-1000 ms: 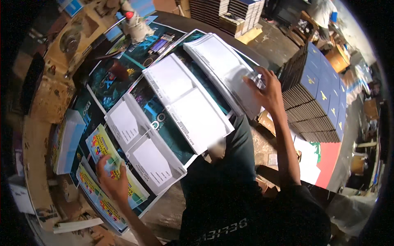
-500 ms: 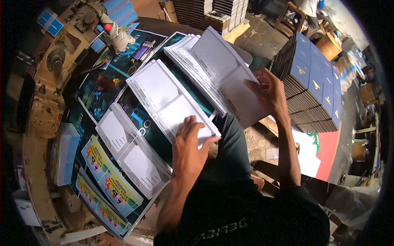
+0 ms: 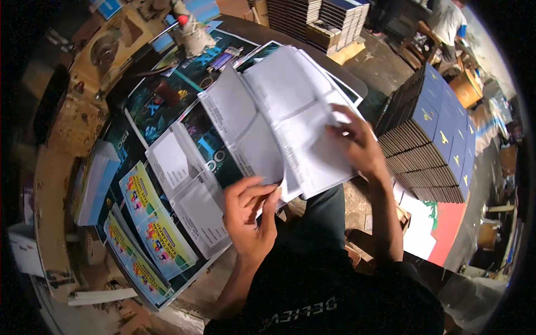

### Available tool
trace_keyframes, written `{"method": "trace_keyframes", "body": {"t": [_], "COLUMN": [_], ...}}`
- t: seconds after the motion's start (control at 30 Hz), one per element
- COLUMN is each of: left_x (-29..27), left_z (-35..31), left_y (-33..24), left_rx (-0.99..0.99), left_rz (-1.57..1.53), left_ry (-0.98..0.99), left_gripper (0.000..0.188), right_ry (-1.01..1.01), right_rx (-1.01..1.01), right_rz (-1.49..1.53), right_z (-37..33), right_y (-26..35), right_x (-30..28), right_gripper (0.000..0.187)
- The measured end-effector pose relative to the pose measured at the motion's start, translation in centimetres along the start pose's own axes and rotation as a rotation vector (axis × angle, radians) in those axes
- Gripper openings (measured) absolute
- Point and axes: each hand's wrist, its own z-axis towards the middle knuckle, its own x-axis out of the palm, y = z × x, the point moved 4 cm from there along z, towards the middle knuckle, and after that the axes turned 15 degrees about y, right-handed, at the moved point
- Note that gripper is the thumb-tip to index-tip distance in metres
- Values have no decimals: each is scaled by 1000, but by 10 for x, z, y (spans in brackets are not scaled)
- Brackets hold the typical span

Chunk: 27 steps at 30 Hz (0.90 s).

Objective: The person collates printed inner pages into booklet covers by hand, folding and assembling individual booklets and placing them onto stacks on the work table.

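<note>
My left hand (image 3: 251, 218) pinches the near corner of a white printed sheet (image 3: 245, 131) between thumb and fingers. That sheet tilts up from the middle pile, its far edge raised. Over the right-hand pile of white sheets (image 3: 304, 103) hovers my right hand (image 3: 357, 145), fingers curled and smeared by motion. Whether it touches the top sheet I cannot make out. To the left lies another pile of white printed sheets (image 3: 170, 159), beside colourful yellow and blue printed covers (image 3: 153, 215).
Dark printed poster sheets (image 3: 131, 142) cover the table. A tall stack of blue-covered books (image 3: 441, 123) stands at right, more stacked books (image 3: 290, 17) at the back. A cloth-wrapped object with a red tip (image 3: 192, 36) sits far left. Another person (image 3: 446, 25) is at the far right.
My right hand's sheet has come down onto the right pile. My left hand has gone from lying flat on the middle pile to pinching a sheet's corner. The view has shifted.
</note>
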Motion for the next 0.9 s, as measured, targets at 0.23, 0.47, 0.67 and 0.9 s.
{"method": "trace_keyframes", "body": {"t": [0.23,0.47,0.67,0.9], "left_x": [-57,-99,-116,-102], "left_z": [-4,-40,-61,-64], "left_y": [-21,-17,-5,-9], "left_rx": [-177,-426,-465,-360], "left_rz": [271,780,550,918], "left_ry": [121,318,341,273], "left_gripper": [30,38,37,56], "right_ry": [150,-78,-2,-5], "right_rx": [-156,147,126,111], "right_rz": [76,67,-80,-77], "right_z": [31,29,34,35], "right_y": [-37,-15,-16,-15], "right_x": [58,67,74,74], "right_gripper": [53,79,85,89]}}
